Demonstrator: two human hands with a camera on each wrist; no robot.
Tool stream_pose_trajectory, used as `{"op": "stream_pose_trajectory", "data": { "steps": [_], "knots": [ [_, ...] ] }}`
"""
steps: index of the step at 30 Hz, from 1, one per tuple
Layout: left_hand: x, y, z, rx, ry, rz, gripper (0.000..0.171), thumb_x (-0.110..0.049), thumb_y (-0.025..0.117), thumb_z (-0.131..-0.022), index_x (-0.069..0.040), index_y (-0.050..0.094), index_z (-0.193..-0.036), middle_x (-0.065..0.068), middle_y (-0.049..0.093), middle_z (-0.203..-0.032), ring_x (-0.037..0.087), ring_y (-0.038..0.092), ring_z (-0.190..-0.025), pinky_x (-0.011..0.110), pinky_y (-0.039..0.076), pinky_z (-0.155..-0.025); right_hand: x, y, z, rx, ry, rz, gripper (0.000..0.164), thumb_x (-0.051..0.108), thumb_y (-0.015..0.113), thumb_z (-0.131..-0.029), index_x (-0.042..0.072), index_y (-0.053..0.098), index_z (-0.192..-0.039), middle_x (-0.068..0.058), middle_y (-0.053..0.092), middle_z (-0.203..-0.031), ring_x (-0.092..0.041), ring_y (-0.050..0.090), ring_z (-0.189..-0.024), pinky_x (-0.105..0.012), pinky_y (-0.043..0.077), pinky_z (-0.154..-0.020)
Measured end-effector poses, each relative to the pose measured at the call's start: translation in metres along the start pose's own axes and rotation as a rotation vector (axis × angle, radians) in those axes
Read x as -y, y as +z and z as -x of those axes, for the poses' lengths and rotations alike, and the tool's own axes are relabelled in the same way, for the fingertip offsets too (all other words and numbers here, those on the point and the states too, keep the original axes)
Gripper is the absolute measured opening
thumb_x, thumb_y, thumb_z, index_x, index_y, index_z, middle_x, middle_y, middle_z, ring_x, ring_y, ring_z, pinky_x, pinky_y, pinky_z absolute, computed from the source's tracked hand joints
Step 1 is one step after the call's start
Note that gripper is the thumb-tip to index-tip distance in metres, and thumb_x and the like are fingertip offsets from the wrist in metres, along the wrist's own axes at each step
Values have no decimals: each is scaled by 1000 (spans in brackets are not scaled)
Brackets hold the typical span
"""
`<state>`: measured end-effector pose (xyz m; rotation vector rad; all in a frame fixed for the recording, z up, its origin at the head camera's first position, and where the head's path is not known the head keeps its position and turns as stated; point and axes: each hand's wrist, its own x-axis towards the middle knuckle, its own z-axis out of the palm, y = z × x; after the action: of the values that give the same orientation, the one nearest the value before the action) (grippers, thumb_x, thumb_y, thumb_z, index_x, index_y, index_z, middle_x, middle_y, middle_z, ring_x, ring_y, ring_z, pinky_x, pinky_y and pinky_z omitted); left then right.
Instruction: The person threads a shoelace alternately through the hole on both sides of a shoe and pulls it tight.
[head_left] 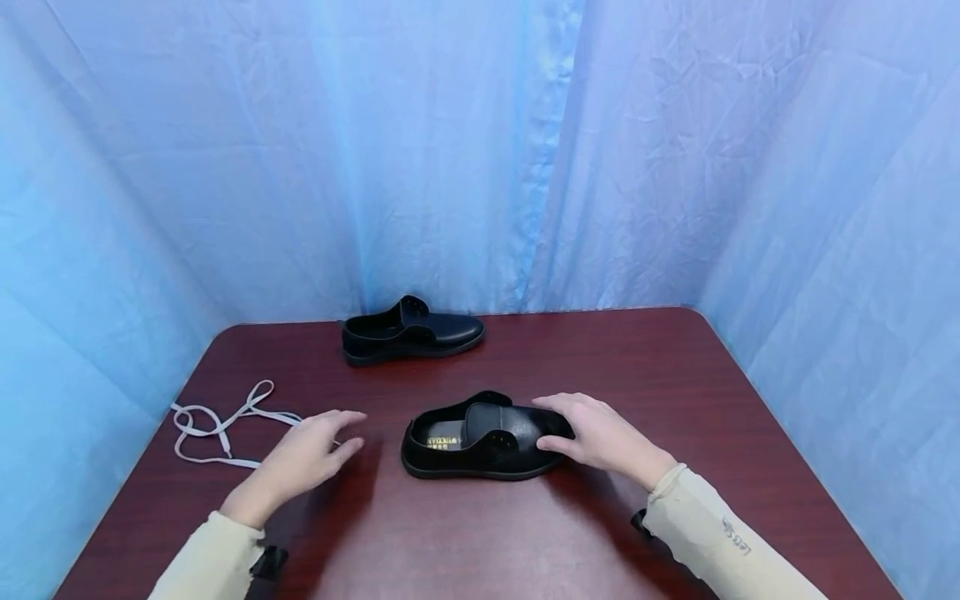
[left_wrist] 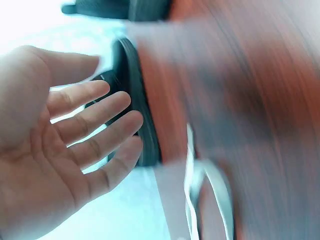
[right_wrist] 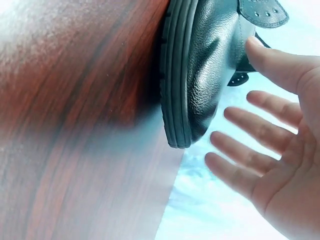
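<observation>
A black leather shoe [head_left: 480, 442] without a lace lies in the middle of the table, toe to the right, gold lettering on its insole. My right hand [head_left: 596, 433] is over its toe, fingers spread; in the right wrist view the fingers stand apart from the toe [right_wrist: 202, 70]. Left of the shoe's heel, my left hand [head_left: 303, 454] hovers with relaxed fingers and holds nothing. White shoelaces [head_left: 225, 425] lie loosely tangled beyond the left hand, and the left wrist view shows part of a white lace [left_wrist: 192, 185] below the fingers.
A second black shoe [head_left: 412, 329], its eyelets also unlaced, stands near the table's back edge, toe to the right. The dark red-brown table [head_left: 600, 358] has rounded back corners. Pale blue curtains [head_left: 450, 150] hang behind it and along both sides.
</observation>
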<state>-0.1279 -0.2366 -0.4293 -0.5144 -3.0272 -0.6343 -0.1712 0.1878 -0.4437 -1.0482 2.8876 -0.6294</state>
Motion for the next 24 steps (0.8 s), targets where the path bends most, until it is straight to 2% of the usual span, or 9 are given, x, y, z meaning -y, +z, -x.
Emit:
{"op": "stream_pose_trajectory", "data": {
  "steps": [3, 5, 8, 11, 13, 16, 20, 24],
  "knots": [
    [16, 0, 5, -21, 23, -135, 37, -7, 78, -88, 2, 69, -123, 18, 69, -117, 34, 68, -104, 53, 53, -86, -1, 2, -2, 6, -28, -2, 61, 37, 78, -91, 9, 59, -141, -5, 60, -137, -25, 57, -125, -47, 47, -102],
    [25, 2, 8, -53, 39, -204, 37, -4, 80, -83, 3, 71, -119, 19, 69, -116, 36, 68, -103, 53, 54, -83, -1, 4, -4, 10, -53, 0, 60, 35, 78, -90, 6, 59, -140, -6, 60, -136, -25, 57, -124, -47, 48, -101],
    [36, 4, 11, -89, 55, -274, 36, -3, 82, -80, 3, 74, -114, 23, 67, -119, 39, 68, -103, 55, 54, -78, -1, 6, -6, 24, -64, 6, 60, 33, 79, -90, 4, 59, -139, -8, 60, -135, -26, 58, -123, -46, 49, -100],
    [43, 6, 13, -78, 46, -316, 34, -7, 84, -80, 1, 76, -112, 25, 66, -123, 41, 66, -108, 57, 54, -77, 1, 7, -8, 36, -56, 7, 60, 32, 80, -89, 3, 60, -138, -8, 60, -134, -25, 60, -121, -45, 50, -98],
    [48, 7, 12, -49, 21, -310, 32, -11, 85, -80, -1, 77, -110, 23, 68, -119, 39, 67, -106, 56, 54, -76, 2, 8, -9, 44, -41, 12, 60, 32, 81, -88, 4, 61, -138, -7, 60, -133, -24, 60, -120, -44, 50, -97],
    [52, 6, 10, 4, -52, -250, 26, -15, 85, -81, -5, 79, -105, 16, 74, -106, 35, 69, -100, 53, 54, -77, 3, 10, -8, 61, -19, 15, 60, 31, 81, -88, 5, 61, -138, -7, 60, -133, -24, 61, -120, -43, 51, -96],
    [53, 4, 8, 42, -142, -172, 14, -15, 86, -80, -10, 81, -92, 6, 75, -92, 28, 70, -85, 50, 55, -73, 5, 11, -7, 67, -12, 7, 60, 30, 81, -88, 5, 60, -138, -7, 60, -134, -24, 62, -119, -43, 52, -95],
    [52, 4, 6, 33, -154, -155, 7, -16, 86, -81, -14, 79, -84, 2, 73, -86, 21, 65, -74, 45, 54, -67, 5, 11, -7, 50, -18, 15, 60, 30, 81, -88, 5, 60, -138, -7, 61, -133, -23, 63, -117, -43, 53, -94]
  ]
}}
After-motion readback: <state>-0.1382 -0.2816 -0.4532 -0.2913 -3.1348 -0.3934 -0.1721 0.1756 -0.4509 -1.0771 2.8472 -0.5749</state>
